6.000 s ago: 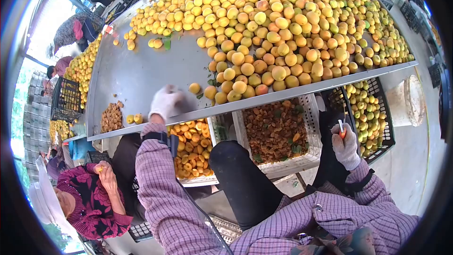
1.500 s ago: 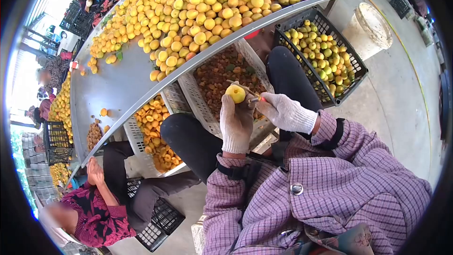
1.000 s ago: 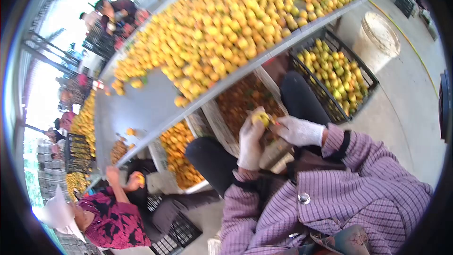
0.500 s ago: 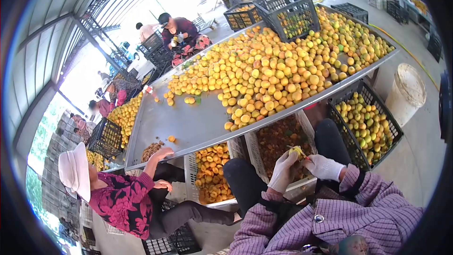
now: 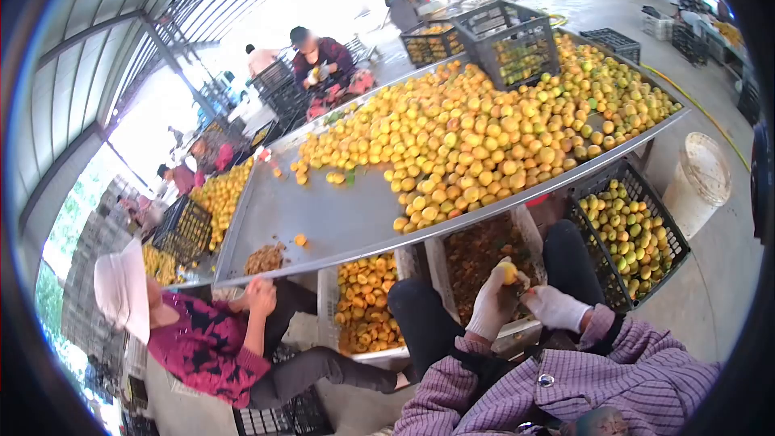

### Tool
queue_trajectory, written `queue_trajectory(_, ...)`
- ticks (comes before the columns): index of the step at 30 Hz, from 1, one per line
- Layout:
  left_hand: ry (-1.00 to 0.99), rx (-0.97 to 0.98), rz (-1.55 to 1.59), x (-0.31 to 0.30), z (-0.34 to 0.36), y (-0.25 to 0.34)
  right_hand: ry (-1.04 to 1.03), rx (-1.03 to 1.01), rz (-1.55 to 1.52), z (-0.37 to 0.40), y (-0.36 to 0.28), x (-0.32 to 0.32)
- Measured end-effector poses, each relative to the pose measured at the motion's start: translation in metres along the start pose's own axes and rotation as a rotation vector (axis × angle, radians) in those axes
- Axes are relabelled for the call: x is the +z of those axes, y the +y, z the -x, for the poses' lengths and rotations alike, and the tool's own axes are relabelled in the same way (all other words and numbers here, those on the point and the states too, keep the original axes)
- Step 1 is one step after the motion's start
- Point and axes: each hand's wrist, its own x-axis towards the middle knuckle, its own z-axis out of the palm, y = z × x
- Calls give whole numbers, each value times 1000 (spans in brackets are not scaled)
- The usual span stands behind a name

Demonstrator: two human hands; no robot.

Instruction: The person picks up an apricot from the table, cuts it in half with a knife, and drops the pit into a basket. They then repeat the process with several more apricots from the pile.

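Nearest to us, below the near edge of the table (image 5: 323, 210), our left hand (image 5: 491, 311) pinches an apricot (image 5: 507, 273) in its gloved fingertips, over our lap. Our right hand (image 5: 557, 308) sits just beside it, fingers curled together. Half a second ago a thin blade lay across the fruit; now we cannot tell whether the knife is in that hand or in the flesh. Six seconds ago the left hand was up on the table, so this fruit looks freshly picked and, we judge, mid-cut rather than done. Under the table edge, just beyond the fruit, stands a white crate (image 5: 534, 234) of brown pits, with a second white crate (image 5: 327, 307) of halves to its left and a black crate (image 5: 658, 203) of greener fruit to its right. A pale bucket (image 5: 701, 182) stands off the table's right end. At its left end a co-worker (image 5: 202, 339) has drawn a hand (image 5: 260, 296) back from the rim it was resting on. On the table lie a small heap of pits (image 5: 265, 258) and the big pile (image 5: 484, 137). Black crates (image 5: 510, 36) stand at its far edge.
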Motion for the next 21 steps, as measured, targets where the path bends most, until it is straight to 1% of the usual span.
queue_trajectory(1, -35, -14, 129, -6, -5, -6, 85, -71, 106, -13, 21, 13)
queue_trajectory(2, -59, -54, 201, -1, -2, -8, 83, -38, 119, -5, 8, 6)
queue_trajectory(3, -81, -74, 185, 2, -2, -9, 78, -9, 131, 2, -6, 1)
queue_trajectory(4, -30, -89, 117, 3, -2, -9, 89, -79, 108, -8, 3, 4)
queue_trajectory(5, 25, -97, 50, 9, 1, -5, 105, -81, 98, -8, -2, -3)
queue_trajectory(6, 59, -117, -59, 16, 5, 1, 29, -77, 22, -7, -8, -12)
queue_trajectory(7, 53, -117, -65, 18, 7, 5, -50, -73, -49, -5, -14, -20)
queue_trajectory(8, 39, -73, -209, 22, 8, 9, -76, -29, -114, -1, -18, -24)
queue_trajectory(9, 27, -27, -350, 26, 11, 11, -75, -30, -112, -1, -14, -22)
queue_trajectory(10, 74, -10, -331, 32, 13, 12, -30, -41, -26, -1, -8, -15)
queue_trajectory(11, 74, -8, -331, 23, 9, 9, 13, -53, 59, -1, -4, -11)
queue_trajectory(12, 20, 8, -202, 9, 3, 5, -17, 4, 51, 3, -7, -8)
queue_trajectory(13, -33, 22, -73, -4, -1, 0, -20, 6, 49, 2, -4, -5)
queue_trajectory(14, -28, 18, -73, 2, 3, -1, 15, -8, 53, 1, -2, 0)
queue_trajectory(16, -83, -95, 121, 16, 9, -5, 86, -54, 44, 0, -2, 3)
queue_trajectory(17, -82, -97, 120, 19, 10, -5, 86, -52, 42, -1, -2, 0)
queue_trajectory(20, 135, -187, -213, 36, 16, 6, 59, -136, 82, -9, -2, -10)
queue_trajectory(21, 133, -186, -210, 33, 14, 6, 58, -135, 86, -9, -3, -13)
